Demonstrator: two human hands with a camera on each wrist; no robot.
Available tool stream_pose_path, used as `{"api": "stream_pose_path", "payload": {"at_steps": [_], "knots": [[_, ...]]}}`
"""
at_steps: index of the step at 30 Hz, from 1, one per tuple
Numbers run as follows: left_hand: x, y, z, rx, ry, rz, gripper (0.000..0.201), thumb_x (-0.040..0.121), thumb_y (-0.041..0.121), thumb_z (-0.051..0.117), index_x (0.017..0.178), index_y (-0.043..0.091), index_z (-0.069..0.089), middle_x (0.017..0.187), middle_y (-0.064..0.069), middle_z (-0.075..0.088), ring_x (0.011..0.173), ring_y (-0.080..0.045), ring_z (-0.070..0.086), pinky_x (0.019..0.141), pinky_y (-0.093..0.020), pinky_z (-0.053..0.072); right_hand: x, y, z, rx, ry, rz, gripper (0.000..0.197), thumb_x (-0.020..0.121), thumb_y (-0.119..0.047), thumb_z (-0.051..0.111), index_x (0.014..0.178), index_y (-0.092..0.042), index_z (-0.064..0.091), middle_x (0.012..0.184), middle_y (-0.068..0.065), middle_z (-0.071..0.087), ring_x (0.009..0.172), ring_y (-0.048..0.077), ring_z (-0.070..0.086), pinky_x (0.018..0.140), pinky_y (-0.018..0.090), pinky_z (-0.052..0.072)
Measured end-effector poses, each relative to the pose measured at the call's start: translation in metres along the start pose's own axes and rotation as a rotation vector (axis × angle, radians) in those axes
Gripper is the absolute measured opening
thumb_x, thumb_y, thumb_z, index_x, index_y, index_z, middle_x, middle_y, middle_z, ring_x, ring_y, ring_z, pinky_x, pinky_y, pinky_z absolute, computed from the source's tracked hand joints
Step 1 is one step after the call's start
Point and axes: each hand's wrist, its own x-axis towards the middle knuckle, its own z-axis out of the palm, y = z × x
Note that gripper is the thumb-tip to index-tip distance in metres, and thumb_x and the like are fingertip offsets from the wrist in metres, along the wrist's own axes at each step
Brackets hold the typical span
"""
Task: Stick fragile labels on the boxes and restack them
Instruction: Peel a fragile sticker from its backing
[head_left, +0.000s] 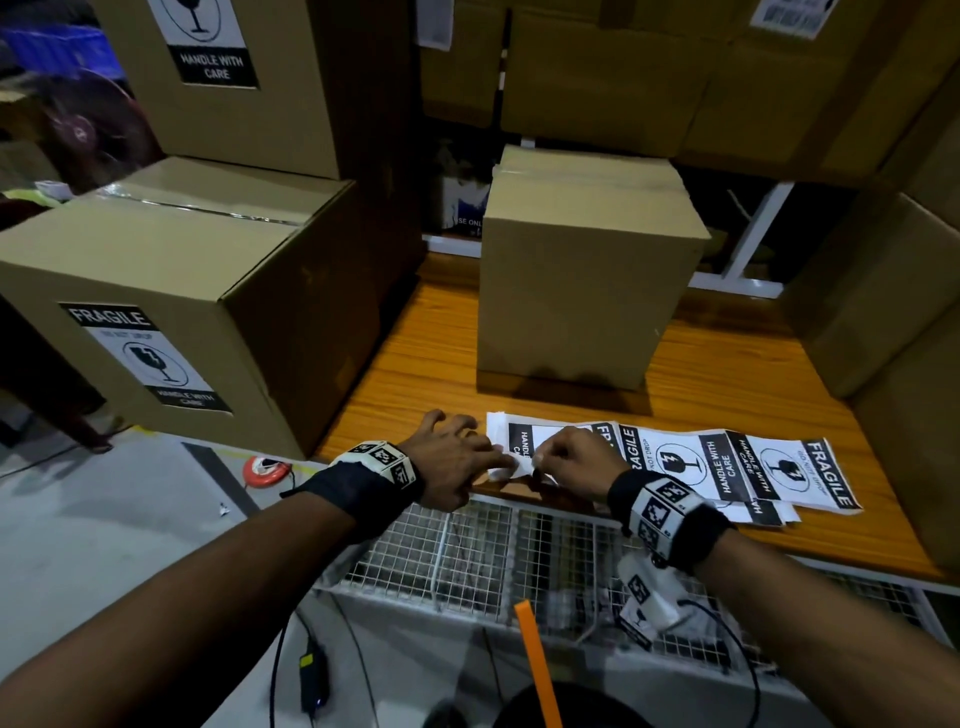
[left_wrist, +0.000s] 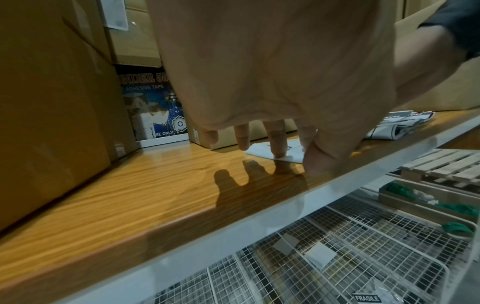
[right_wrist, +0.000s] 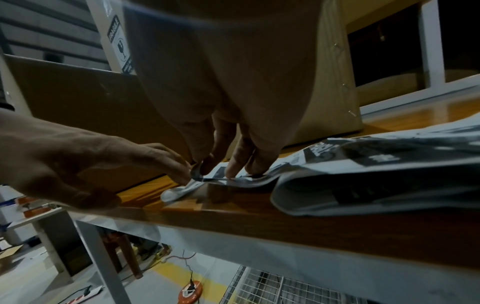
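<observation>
A row of black-and-white fragile labels (head_left: 727, 467) lies along the near edge of the wooden table (head_left: 415, 374). Both hands work at the leftmost label (head_left: 524, 439). My right hand (head_left: 561, 457) pinches that label's corner between thumb and forefinger (right_wrist: 205, 164), and a white strip curls away under it (right_wrist: 179, 190). The straight fingers (left_wrist: 278, 144) of my left hand (head_left: 467, 454) press down on the same sheet (left_wrist: 293, 152), thumb apart at the table's edge. Behind the labels stands a plain, taped cardboard box (head_left: 582, 291) with no label on its near face.
At the left, a labelled box (head_left: 156, 270) stands with another labelled box (head_left: 234, 78) stacked on it. More cardboard boxes (head_left: 883, 312) wall in the right side and the back. Wire baskets (head_left: 467, 540) sit under the table edge. An orange reel (head_left: 266, 470) lies on the floor.
</observation>
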Motion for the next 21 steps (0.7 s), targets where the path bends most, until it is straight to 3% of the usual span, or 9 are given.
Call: {"api": "stream_pose_path", "payload": {"at_steps": [4,7,10,13,17,21], "knots": [[0.002,0.001,0.001,0.033,-0.005,0.012,0.076,0.091,0.037,0.059,0.154,0.046,0.018,0.159,0.004,0.026,0.147,-0.032,0.014,0.113,-0.064,0.015,0.003,0.002,-0.005,0.013,-0.073,-0.009,0.031,0.101,-0.027,0.052,0.097,-0.006,0.075,0.102,0.01,0.072,0.097,0.025,0.064,0.086,0.036,0.05],[0.003,0.003,0.006,0.053,-0.007,0.018,0.076,0.092,0.036,0.06,0.154,0.045,0.017,0.155,-0.001,0.026,0.145,-0.032,0.015,0.111,-0.064,0.017,0.003,-0.004,-0.008,-0.014,-0.077,0.008,0.037,0.101,-0.039,0.052,0.089,-0.011,0.073,0.091,0.005,0.07,0.086,0.02,0.062,0.073,0.03,0.045],[0.003,0.002,0.009,0.043,-0.008,0.03,0.077,0.091,0.033,0.059,0.154,0.044,0.017,0.155,-0.003,0.024,0.146,-0.031,0.013,0.111,-0.064,0.017,0.007,-0.014,-0.002,-0.12,-0.053,0.015,0.038,0.097,-0.04,0.058,0.084,-0.009,0.075,0.086,0.007,0.072,0.081,0.02,0.064,0.066,0.029,0.045],[0.004,-0.001,0.012,0.035,-0.01,0.03,0.078,0.091,0.03,0.059,0.154,0.044,0.017,0.156,-0.001,0.022,0.147,-0.029,0.012,0.112,-0.064,0.016,0.01,-0.02,0.002,-0.172,-0.05,0.031,0.034,0.092,-0.038,0.065,0.078,-0.01,0.077,0.079,0.007,0.072,0.071,0.015,0.06,0.054,0.024,0.038],[0.006,-0.009,0.016,0.021,-0.016,0.046,0.08,0.09,0.029,0.06,0.154,0.046,0.015,0.162,0.005,0.018,0.149,-0.025,0.008,0.113,-0.065,0.012,0.011,-0.022,0.0,-0.209,-0.058,0.048,0.025,0.088,-0.033,0.071,0.073,-0.014,0.076,0.081,0.005,0.074,0.072,0.012,0.059,0.057,0.024,0.037],[0.006,-0.02,0.014,-0.038,0.011,0.057,0.07,0.094,0.025,0.054,0.155,0.039,0.024,0.161,0.009,0.027,0.151,-0.023,0.009,0.114,-0.064,0.013,0.013,-0.023,0.002,-0.223,-0.059,0.07,0.023,0.085,-0.032,0.074,0.075,-0.012,0.078,0.081,0.005,0.074,0.078,0.015,0.064,0.063,0.025,0.042]]}}
